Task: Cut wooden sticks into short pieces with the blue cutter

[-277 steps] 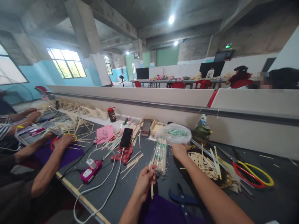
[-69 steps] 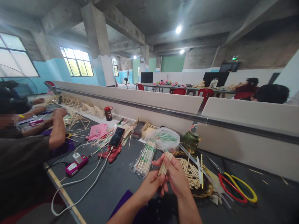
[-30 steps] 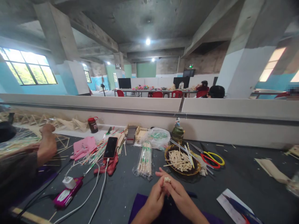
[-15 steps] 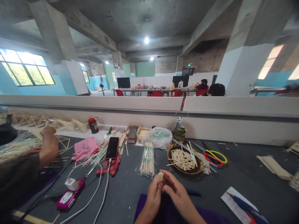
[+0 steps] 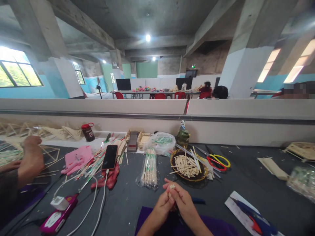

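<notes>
Both hands meet low in the middle of the head view, in front of a wicker basket heaped with short wooden sticks. Between them is a small bundle of short wooden sticks, and only its pale ends show at the top. My left hand is closed around the bundle from the left. From the right, my right hand wraps it, fingers over the top. A long dark blue object lies partly hidden behind my right hand. Purple cloth spreads beneath my forearms.
A plastic bag of long sticks lies beyond my hands. Scissors rest right of the basket; blue pliers lie nearer right. At left are a charging phone, a purple power strip, cables and a co-worker's hand.
The view has turned slightly right, so the table things sit further left. My right hand has closed over the stick bundle, which stood more exposed in my left hand before.
</notes>
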The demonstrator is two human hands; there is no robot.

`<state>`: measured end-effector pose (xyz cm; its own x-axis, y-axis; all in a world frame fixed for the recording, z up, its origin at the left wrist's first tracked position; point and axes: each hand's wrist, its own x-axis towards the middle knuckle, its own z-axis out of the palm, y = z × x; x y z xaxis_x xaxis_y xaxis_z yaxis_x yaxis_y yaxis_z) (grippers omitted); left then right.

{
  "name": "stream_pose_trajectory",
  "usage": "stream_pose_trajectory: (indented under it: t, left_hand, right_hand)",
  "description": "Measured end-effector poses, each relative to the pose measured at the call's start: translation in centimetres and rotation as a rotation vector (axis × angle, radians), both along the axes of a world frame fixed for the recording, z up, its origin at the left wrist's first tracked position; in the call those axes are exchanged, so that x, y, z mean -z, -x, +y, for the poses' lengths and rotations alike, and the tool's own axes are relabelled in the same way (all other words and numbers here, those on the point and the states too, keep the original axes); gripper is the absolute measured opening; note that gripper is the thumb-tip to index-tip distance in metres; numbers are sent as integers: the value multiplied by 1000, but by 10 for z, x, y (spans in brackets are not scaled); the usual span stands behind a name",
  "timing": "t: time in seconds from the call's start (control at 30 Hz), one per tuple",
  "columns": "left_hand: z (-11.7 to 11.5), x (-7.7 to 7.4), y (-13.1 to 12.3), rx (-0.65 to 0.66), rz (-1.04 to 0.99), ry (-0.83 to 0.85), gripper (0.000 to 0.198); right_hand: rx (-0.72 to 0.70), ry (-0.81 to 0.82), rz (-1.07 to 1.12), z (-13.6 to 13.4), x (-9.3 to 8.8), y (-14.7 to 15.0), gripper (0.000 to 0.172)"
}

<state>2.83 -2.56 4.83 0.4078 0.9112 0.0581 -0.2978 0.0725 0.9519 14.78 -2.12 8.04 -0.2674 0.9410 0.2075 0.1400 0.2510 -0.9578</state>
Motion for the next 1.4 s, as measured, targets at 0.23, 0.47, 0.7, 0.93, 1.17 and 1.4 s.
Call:
stream_pose_trajectory:
  t: [0.23, 0.47, 0.7, 0.93, 1.17, 1.4]
  left_hand:
    - [14, 27, 22, -383, -117, 188, 46]
    - [19, 33, 29, -580, -159, 317, 47]
    - [18, 36, 20, -667, -122, 383, 50]
    - [22, 38, 18, -749, -166, 445, 55]
    - [20, 24, 24, -625, -68, 362, 46]
    - [21, 32, 27, -614, -34, 312, 50]
  right_hand:
    - [224, -122, -316, 32, 2, -45, 29]
    - [330, -200, -852, 95, 15, -106, 22]
    - [116, -213, -1077, 137, 20, -76, 21]
    - [378, -353, -617, 152, -12, -100, 23]
    - [390, 103, -307, 192, -11, -110, 20]
    - [348, 169, -423, 217, 20, -85, 15]
